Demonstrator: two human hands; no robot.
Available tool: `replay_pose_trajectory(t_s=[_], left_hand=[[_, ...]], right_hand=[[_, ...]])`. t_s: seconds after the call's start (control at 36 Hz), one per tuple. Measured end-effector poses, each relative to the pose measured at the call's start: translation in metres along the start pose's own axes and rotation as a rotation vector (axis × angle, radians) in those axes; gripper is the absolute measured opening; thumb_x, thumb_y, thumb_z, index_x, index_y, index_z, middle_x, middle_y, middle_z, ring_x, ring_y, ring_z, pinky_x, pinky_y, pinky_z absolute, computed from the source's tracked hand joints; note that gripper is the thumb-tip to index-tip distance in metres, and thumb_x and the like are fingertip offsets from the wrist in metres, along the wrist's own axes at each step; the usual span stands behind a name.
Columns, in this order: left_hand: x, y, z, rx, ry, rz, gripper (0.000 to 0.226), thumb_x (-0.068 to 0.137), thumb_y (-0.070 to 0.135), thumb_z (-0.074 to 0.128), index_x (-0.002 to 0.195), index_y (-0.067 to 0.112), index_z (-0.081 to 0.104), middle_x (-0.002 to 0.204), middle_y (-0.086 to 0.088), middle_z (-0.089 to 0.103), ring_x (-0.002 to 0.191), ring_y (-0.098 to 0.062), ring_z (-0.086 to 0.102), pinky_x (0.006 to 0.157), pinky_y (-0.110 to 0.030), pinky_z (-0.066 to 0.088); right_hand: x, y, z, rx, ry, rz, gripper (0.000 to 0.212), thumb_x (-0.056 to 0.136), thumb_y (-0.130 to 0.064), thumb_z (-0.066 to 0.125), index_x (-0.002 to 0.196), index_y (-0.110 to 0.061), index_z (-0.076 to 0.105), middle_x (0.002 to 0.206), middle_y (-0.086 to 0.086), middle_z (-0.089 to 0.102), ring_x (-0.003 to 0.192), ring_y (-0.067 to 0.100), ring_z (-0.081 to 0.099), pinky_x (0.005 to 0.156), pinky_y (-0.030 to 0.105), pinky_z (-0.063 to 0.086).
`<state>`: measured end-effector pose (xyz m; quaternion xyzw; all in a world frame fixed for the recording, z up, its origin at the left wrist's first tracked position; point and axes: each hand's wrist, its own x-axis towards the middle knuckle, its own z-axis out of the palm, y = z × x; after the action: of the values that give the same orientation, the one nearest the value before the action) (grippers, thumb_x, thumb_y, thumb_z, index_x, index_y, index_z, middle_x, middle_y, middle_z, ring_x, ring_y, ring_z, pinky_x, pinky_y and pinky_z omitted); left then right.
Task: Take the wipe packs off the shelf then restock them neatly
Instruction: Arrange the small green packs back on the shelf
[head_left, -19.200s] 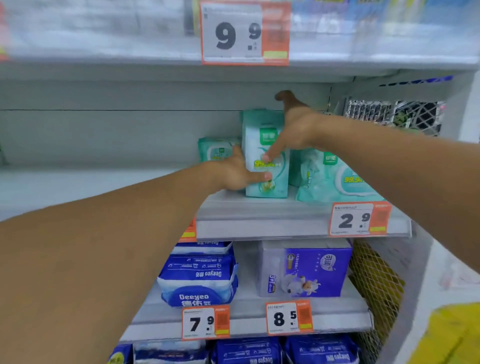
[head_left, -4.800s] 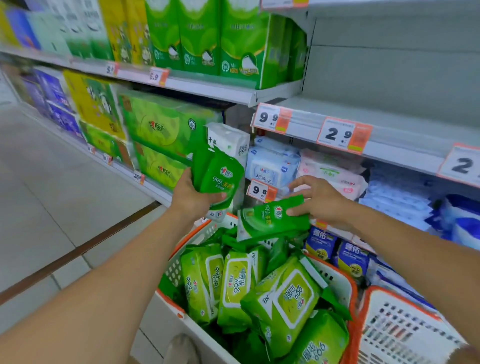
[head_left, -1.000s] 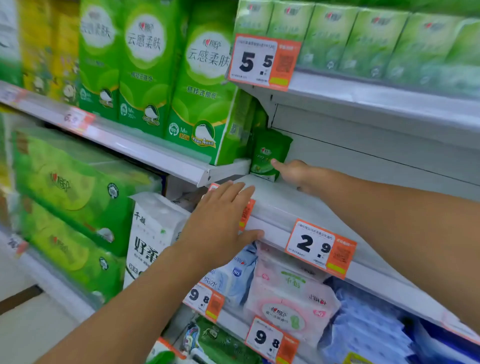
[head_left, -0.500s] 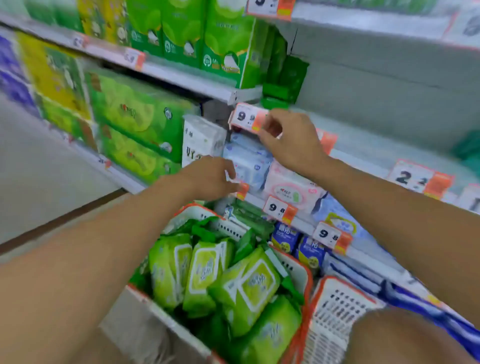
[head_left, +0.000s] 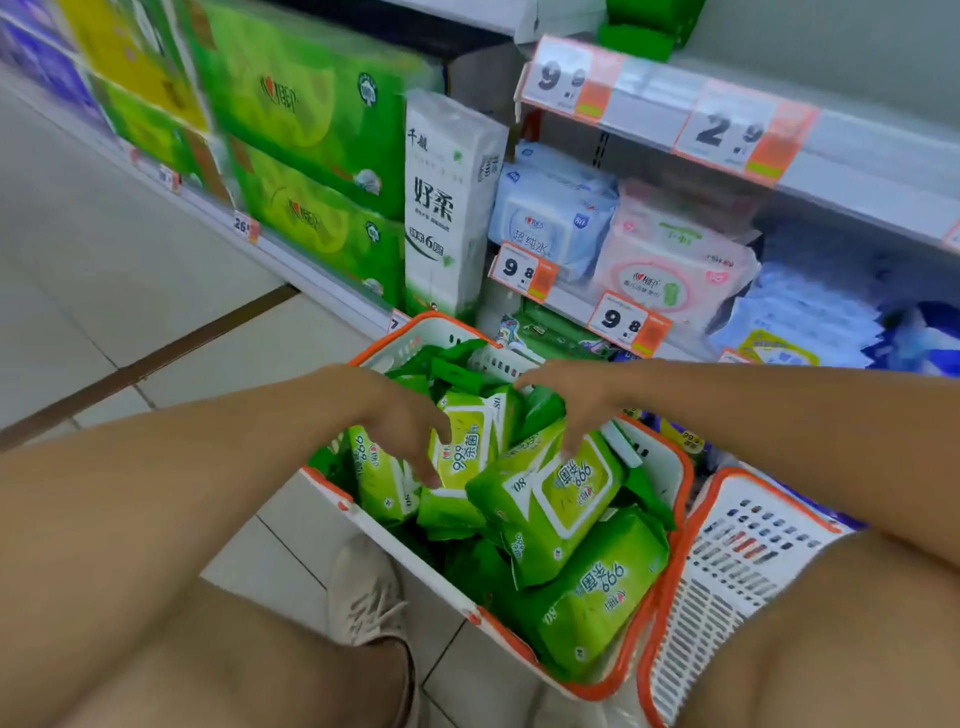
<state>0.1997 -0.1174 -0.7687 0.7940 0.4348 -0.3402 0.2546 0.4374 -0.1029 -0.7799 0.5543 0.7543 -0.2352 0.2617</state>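
Note:
A white basket with an orange rim (head_left: 676, 470) stands on the floor, filled with several green wipe packs (head_left: 597, 597). My left hand (head_left: 402, 421) reaches into it, and its thumb and fingers pinch the edge of an upright green pack (head_left: 467, 447). My right hand (head_left: 569, 397) hovers just right of that, with its fingers pointing down and touching the top of a larger green pack (head_left: 563, 496). Two green packs (head_left: 647, 23) stand on the grey shelf (head_left: 857, 156) above the 9.9 tag.
A second white and orange basket (head_left: 737, 566) stands at the right, against the first. Blue and pink wipe packs (head_left: 670, 270) fill the lower shelf. Green tissue bundles (head_left: 311, 104) line the left shelves. My shoe (head_left: 366, 592) is beside the basket on the tiled floor.
Both hands have come down from the shelf edge into the basket. My left hand has taken hold of a green pack, and the view has tilted down.

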Motion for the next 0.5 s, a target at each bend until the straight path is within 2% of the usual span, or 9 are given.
replay_pose_trajectory(t_s=[0.06,0.11,0.14,0.22,0.25,0.31,0.39,0.44,0.5], left_hand=[[0.008,0.0,-0.006,-0.032,0.018,0.035,0.076,0.087,0.058,0.063,0.15,0.029,0.033,0.141,0.006,0.051,0.123,-0.016,0.047,0.104,-0.032,0.038],[0.014,0.001,-0.013,-0.036,0.057,0.059,0.073,0.088,0.059,0.061,0.149,0.028,0.034,0.137,0.007,0.055,0.12,-0.014,0.048,0.102,-0.03,0.038],[0.017,0.001,-0.016,-0.037,0.07,0.065,0.073,0.089,0.059,0.06,0.149,0.028,0.034,0.136,0.007,0.055,0.119,-0.014,0.049,0.102,-0.03,0.038],[0.023,0.007,-0.03,-0.031,0.061,0.081,0.072,0.088,0.062,0.058,0.148,0.029,0.036,0.136,0.007,0.055,0.121,-0.016,0.051,0.102,-0.031,0.04],[0.024,0.011,-0.036,-0.027,0.055,0.088,0.072,0.088,0.062,0.057,0.149,0.029,0.036,0.137,0.006,0.054,0.122,-0.017,0.051,0.101,-0.031,0.041],[0.025,0.02,-0.047,-0.025,0.07,0.116,0.071,0.09,0.061,0.056,0.149,0.027,0.036,0.141,0.004,0.05,0.125,-0.018,0.049,0.099,-0.028,0.039],[0.022,0.032,-0.065,-0.051,0.142,0.169,0.066,0.091,0.058,0.057,0.147,0.026,0.04,0.143,0.003,0.05,0.125,-0.018,0.048,0.1,-0.028,0.039],[0.021,0.037,-0.073,-0.088,0.197,0.186,0.066,0.089,0.058,0.059,0.146,0.028,0.041,0.142,0.004,0.051,0.115,-0.016,0.052,0.101,-0.03,0.04],[0.021,0.038,-0.077,-0.182,0.266,0.175,0.074,0.087,0.056,0.064,0.149,0.027,0.036,0.144,0.005,0.049,0.104,-0.011,0.054,0.096,-0.027,0.039]], right_hand=[[0.005,0.02,-0.021,0.087,0.095,0.066,0.094,0.075,-0.011,0.081,0.153,-0.03,0.031,0.154,0.009,0.035,0.12,0.025,0.053,0.091,0.037,0.051],[0.01,0.038,-0.02,0.084,0.021,0.124,0.094,0.078,-0.001,0.07,0.153,-0.037,0.025,0.143,0.011,0.046,0.108,0.028,0.06,0.08,0.039,0.057],[0.011,0.043,-0.011,0.132,-0.095,0.153,0.101,0.08,0.001,0.071,0.154,-0.044,0.018,0.144,0.011,0.044,0.111,0.032,0.06,0.079,0.042,0.058],[0.014,0.046,0.021,0.33,-0.281,0.185,0.129,0.075,-0.001,0.083,0.151,-0.058,-0.005,0.167,0.005,0.002,0.14,0.042,0.037,0.081,0.052,0.059],[0.015,0.046,0.027,0.313,-0.238,0.169,0.133,0.073,-0.001,0.086,0.151,-0.056,-0.007,0.167,0.005,0.001,0.14,0.041,0.037,0.081,0.051,0.059],[0.018,0.052,0.034,0.168,-0.091,0.117,0.131,0.07,-0.002,0.087,0.156,-0.045,-0.002,0.164,0.011,0.018,0.132,0.037,0.048,0.088,0.048,0.057],[0.014,0.069,0.037,0.116,0.138,0.094,0.094,0.075,-0.004,0.08,0.154,-0.023,0.032,0.15,0.011,0.044,0.125,0.03,0.053,0.098,0.036,0.048],[0.008,0.082,0.031,0.146,0.332,0.094,0.042,0.079,-0.004,0.073,0.118,-0.016,0.063,0.118,0.012,0.06,0.106,0.028,0.058,0.081,0.031,0.044],[-0.002,0.089,0.012,0.261,0.505,0.12,0.01,0.079,-0.006,0.073,0.087,-0.01,0.068,0.086,0.012,0.061,0.079,0.023,0.056,0.066,0.029,0.038]])
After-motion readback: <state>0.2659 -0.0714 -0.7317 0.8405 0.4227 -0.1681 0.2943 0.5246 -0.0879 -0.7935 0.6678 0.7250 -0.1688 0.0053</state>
